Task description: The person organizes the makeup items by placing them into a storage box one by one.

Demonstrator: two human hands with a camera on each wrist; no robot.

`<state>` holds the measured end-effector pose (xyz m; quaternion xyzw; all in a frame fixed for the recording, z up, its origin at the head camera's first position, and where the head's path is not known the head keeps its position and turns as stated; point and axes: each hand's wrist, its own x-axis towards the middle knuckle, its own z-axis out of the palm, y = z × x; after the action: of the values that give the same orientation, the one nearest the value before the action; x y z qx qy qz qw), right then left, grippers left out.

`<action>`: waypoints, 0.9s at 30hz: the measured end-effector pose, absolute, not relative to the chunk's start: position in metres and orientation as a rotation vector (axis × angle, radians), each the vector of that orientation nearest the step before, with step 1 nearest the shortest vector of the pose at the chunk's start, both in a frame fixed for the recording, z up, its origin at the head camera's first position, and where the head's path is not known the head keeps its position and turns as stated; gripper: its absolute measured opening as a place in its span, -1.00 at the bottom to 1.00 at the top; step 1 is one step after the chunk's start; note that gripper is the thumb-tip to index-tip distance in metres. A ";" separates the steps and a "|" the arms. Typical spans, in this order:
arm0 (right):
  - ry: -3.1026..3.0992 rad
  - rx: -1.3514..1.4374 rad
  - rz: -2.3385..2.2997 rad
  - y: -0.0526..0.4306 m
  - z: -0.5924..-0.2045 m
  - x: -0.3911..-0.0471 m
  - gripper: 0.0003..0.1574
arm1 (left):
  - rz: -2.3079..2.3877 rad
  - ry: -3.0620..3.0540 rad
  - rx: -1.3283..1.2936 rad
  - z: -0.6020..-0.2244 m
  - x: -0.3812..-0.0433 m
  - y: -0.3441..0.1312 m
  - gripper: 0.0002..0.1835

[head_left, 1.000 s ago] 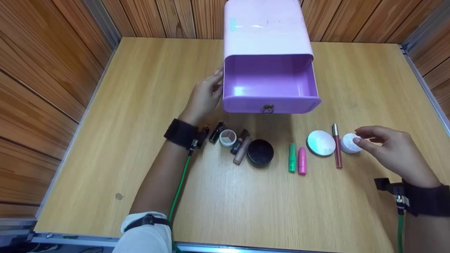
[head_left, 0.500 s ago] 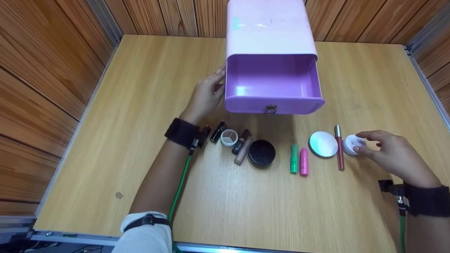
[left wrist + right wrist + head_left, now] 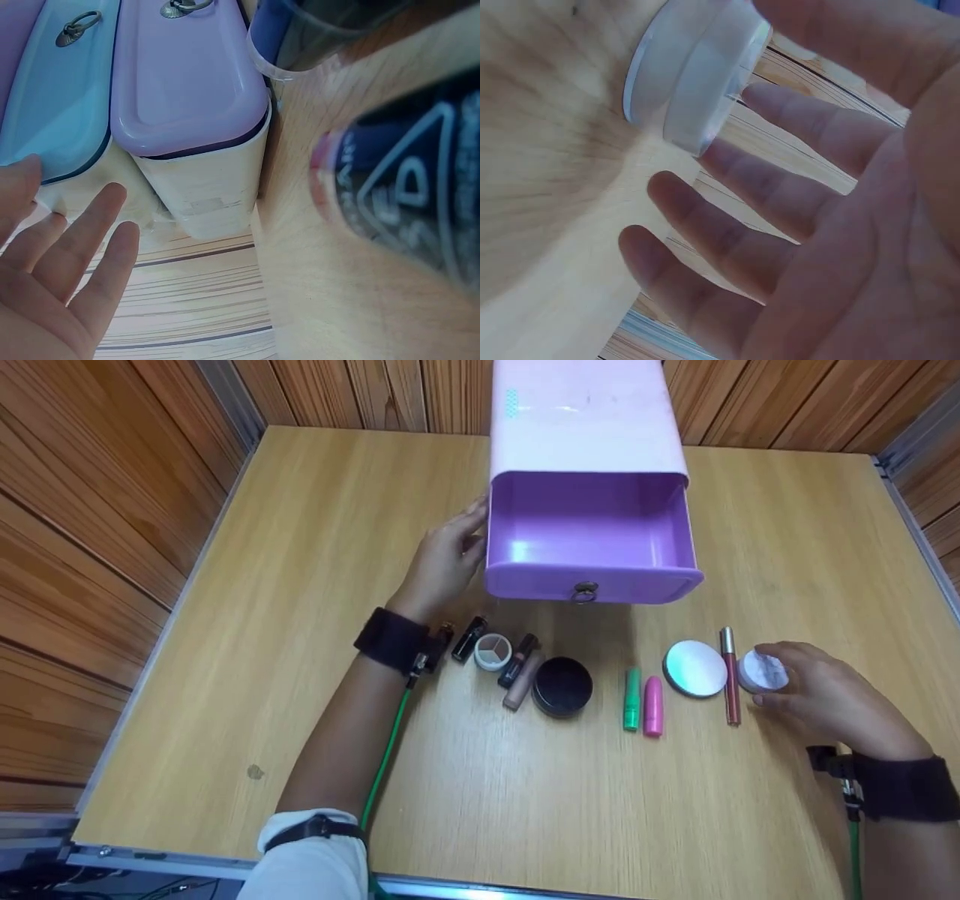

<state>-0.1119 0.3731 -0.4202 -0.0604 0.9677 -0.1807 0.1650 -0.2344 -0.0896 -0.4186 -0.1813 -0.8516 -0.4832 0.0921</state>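
A pink drawer box [image 3: 589, 420] stands at the back, its purple top drawer [image 3: 595, 585] pulled out with nothing visible inside. My left hand [image 3: 442, 559] rests along the box's left side. In the left wrist view its fingers [image 3: 94, 232] are spread beside the blue and purple drawer fronts [image 3: 195, 82]. At the right, my right hand [image 3: 832, 697] has thumb and forefinger on either side of a small white jar [image 3: 763, 671], which stands on the table. Up close, the fingers [image 3: 705, 232] are spread and the fingertips are at the lid; firm contact cannot be told.
Beside the jar lie a red lip gloss tube [image 3: 731, 682] and a round white compact [image 3: 695, 668]. Pink [image 3: 653, 706] and green [image 3: 632, 699] tubes lie left of them. A black round case [image 3: 562, 687], a three-colour pot [image 3: 493, 652] and several dark tubes [image 3: 517, 660] sit before the box.
My right thumb and forefinger have spread apart and moved around the jar, baring its marbled lid. The whole head view has shifted a little. My left hand stays at the box.
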 end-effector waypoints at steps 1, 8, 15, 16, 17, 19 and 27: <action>2.756 -0.172 -0.505 0.373 -0.421 -0.112 -0.12 | -1.446 -2.530 -0.535 -0.419 -0.234 -0.089 -0.45; 2.760 -0.136 -0.475 0.369 -0.425 -0.113 -0.25 | -1.510 -2.488 -0.548 -0.420 -0.234 -0.088 -0.46; 2.782 -0.115 -0.451 0.367 -0.425 -0.113 -0.28 | -1.531 -2.481 -0.545 -0.419 -0.235 -0.088 -0.47; 2.786 -0.127 -0.452 0.366 -0.425 -0.113 -0.28 | -1.526 -2.483 -0.546 -0.419 -0.236 -0.088 -0.46; 2.798 -0.146 -0.446 0.366 -0.424 -0.112 -0.28 | -1.522 -2.484 -0.549 -0.419 -0.236 -0.088 -0.46; 2.825 -0.187 -0.437 0.363 -0.423 -0.111 -0.27 | -1.507 -2.486 -0.556 -0.419 -0.236 -0.088 -0.47; 2.898 -0.360 -0.471 0.348 -0.412 -0.112 -0.32 | -1.509 -2.451 -0.589 -0.422 -0.238 -0.090 -0.48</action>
<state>-0.1119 0.3480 -0.4123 -0.1213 0.9756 -0.1587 0.0918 -0.2377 -0.0899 -0.4221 -0.1994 -0.8299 -0.5111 0.1019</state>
